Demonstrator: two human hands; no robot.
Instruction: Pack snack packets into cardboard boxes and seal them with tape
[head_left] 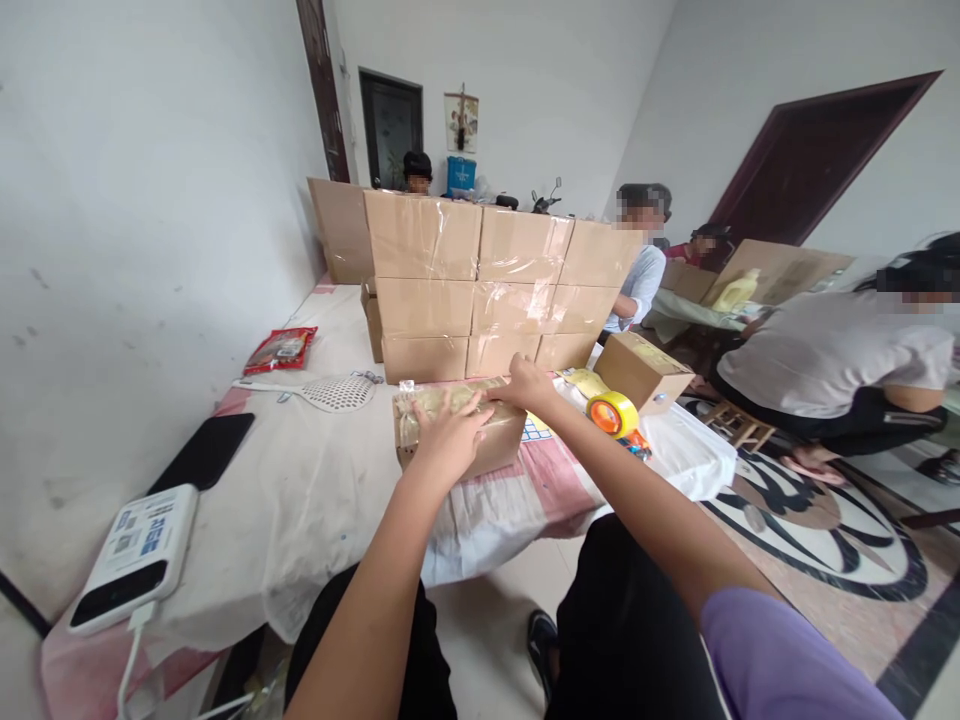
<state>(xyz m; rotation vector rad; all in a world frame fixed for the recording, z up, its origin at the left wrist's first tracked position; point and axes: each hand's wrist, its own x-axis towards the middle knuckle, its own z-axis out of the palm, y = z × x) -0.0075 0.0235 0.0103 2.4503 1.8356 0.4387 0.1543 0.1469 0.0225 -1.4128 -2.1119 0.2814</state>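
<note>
A small cardboard box (487,455) with shiny tape over its top sits on the table before me. My left hand (450,425) lies on the box's top, fingers spread and pressing the tape. At the far right corner of the same top, my right hand (527,385) is curled with fingers pinched; whatever they grip is hidden. To the right stand a yellow tape roll (611,413) with an orange core and another taped cardboard box (643,370). Right behind my box rises a wall of stacked, taped cartons (510,305).
On the cloth-covered table's left lie a white flyswatter (341,393), a red packet (281,350), a black phone (206,450) and a white power bank (135,560) with a cable. Several people (832,345) sit beyond and to the right.
</note>
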